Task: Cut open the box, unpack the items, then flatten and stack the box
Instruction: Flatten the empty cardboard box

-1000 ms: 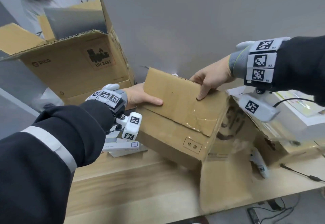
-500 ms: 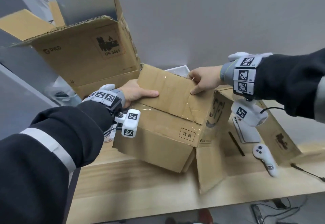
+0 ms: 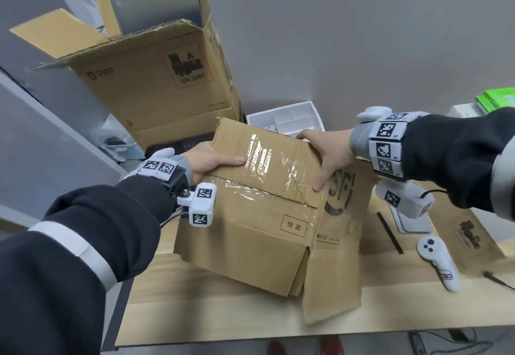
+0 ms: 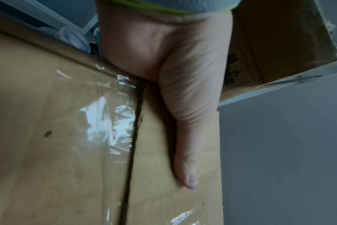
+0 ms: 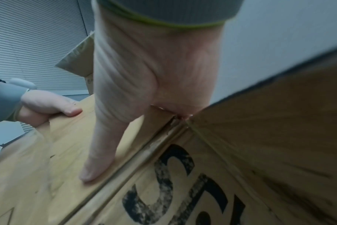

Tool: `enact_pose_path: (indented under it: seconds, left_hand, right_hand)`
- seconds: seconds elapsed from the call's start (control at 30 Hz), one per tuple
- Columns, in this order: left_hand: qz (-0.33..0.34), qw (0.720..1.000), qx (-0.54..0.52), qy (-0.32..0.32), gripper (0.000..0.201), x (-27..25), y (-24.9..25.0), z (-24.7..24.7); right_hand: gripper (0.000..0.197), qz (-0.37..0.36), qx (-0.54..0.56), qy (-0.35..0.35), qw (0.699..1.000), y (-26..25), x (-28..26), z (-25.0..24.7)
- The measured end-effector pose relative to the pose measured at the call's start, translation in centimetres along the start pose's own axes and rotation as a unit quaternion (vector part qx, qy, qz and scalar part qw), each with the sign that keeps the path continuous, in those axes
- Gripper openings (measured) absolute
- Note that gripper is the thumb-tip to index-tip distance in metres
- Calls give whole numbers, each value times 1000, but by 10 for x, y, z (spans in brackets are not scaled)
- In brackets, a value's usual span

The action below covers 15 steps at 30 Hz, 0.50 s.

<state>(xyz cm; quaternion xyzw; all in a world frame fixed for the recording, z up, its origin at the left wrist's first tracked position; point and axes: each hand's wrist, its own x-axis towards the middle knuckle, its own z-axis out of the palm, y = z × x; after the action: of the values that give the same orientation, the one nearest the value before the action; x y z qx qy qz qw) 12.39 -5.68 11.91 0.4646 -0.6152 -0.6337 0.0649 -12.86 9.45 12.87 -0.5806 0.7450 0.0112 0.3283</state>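
A brown taped cardboard box [image 3: 250,215] is tilted on the wooden table [image 3: 223,318], its flaps hanging loose at the lower right. My left hand [image 3: 211,163] grips the box's left upper edge, thumb laid flat on the top panel [image 4: 185,137] and fingers hidden behind. My right hand [image 3: 326,157] grips the right upper corner, thumb pressed on the panel beside the printed side [image 5: 106,144]. In the right wrist view the left hand [image 5: 48,105] shows at the far edge of the box [image 5: 240,167].
A large open PICO carton [image 3: 156,84] stands behind at the left. A white divided tray [image 3: 287,116] sits behind the box. A white controller [image 3: 437,262], a flat white device [image 3: 412,223] and a flat cardboard piece [image 3: 468,237] lie at the right.
Both hands have swung the box leftward and turned it on the table. The white tray behind it and the controller at the right have come into view.
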Motion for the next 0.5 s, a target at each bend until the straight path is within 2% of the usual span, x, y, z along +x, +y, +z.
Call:
enact_pose_path:
  seconds: [0.17,0.3,0.4,0.5]
  left_hand:
    - [-35,999,-18,-7,35,-2,-6,-1]
    - [-64,997,-29,-12,29,-3,-12,-2]
    - [-87,995,-36,-34,33,-3,-15,-1]
    - [-109,993,-28,-42,36,-1,-17,-1]
  right_hand:
    - [120,-12,16,-23,1000,-2,3,6]
    - [89,-7,36,-59,998,0,6,7]
    - [70,5,54,-85,995,4,5,5]
    - [73,11,64,-107,992,8,9,3]
